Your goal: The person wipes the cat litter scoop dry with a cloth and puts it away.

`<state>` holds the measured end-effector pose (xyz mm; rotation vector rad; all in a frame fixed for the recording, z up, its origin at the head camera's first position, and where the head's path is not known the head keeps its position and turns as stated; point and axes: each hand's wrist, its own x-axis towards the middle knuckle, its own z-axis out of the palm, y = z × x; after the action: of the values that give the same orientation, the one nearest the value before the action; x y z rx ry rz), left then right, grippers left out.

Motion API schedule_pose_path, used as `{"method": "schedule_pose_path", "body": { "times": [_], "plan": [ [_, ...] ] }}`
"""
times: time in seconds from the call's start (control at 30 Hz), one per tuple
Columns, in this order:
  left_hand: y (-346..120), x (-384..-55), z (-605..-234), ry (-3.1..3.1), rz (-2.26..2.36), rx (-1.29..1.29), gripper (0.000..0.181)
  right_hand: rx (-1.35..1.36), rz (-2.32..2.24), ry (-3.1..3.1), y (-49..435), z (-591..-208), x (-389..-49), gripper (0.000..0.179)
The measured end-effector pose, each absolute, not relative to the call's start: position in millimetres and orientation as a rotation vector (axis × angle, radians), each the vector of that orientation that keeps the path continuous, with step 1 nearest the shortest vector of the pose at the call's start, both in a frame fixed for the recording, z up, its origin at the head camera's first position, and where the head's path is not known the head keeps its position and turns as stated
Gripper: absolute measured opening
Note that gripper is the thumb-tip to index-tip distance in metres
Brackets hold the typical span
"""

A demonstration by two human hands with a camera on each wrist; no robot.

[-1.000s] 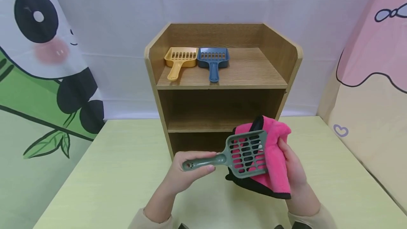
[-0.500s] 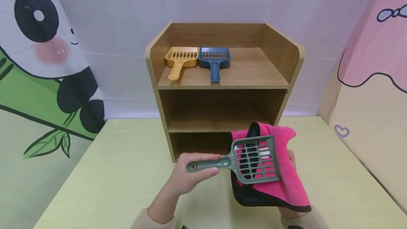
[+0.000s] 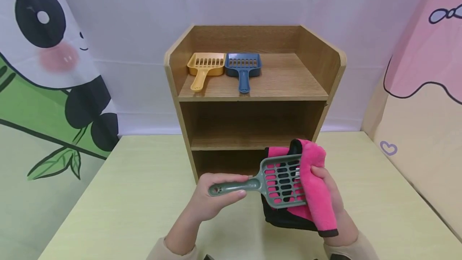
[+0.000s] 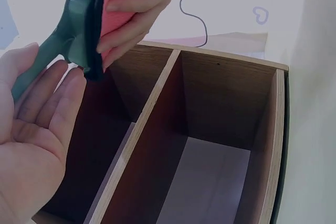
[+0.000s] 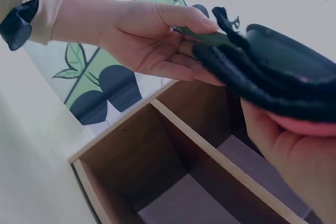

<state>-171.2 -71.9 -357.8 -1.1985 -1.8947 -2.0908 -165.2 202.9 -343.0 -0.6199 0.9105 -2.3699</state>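
Note:
My left hand [image 3: 209, 204] pinches the handle of a grey-green litter scoop [image 3: 234, 186] between thumb and fingers. The scoop's slotted head points right, with its slots facing up. A pink cloth with black edging [image 3: 317, 196] lies under the head and folds over its far right edge. From the right side, my right hand [image 3: 333, 196] grips this cloth around the scoop's edge. In the left wrist view, the fingers of the right hand [image 4: 139, 19] press the cloth against the scoop's head [image 4: 79, 30]. Both hands are raised above the table in front of the shelf.
A wooden shelf unit [image 3: 256, 98] stands behind the hands on the pale yellow-green table [image 3: 144, 196]. On its top board, a yellow litter scoop [image 3: 199, 80] lies at the left beside a blue one [image 3: 243, 81]. A white curtain [image 3: 144, 51] hangs behind.
My right hand swings the cloth toward me and right, then back left and up over the scoop's edge. The scoop shifts slightly right, then slightly back left; the left hand keeps its hold.

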Motion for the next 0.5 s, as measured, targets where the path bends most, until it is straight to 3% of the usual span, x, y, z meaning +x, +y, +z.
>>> {"method": "schedule_pose_path", "body": {
  "times": [0.27,0.5],
  "plan": [
    [-73.8,-171.4,-356.4,-1.920,-1.997,-1.185,0.027,-0.179,-2.257,1.409,205.8,-335.3,-165.8,0.031],
    [-74.2,-171.7,-358.3,-1.941,-1.986,-1.154,0.027,-0.201,-2.266,1.499,205.9,-334.2,-165.4,0.031]
  ]
}}
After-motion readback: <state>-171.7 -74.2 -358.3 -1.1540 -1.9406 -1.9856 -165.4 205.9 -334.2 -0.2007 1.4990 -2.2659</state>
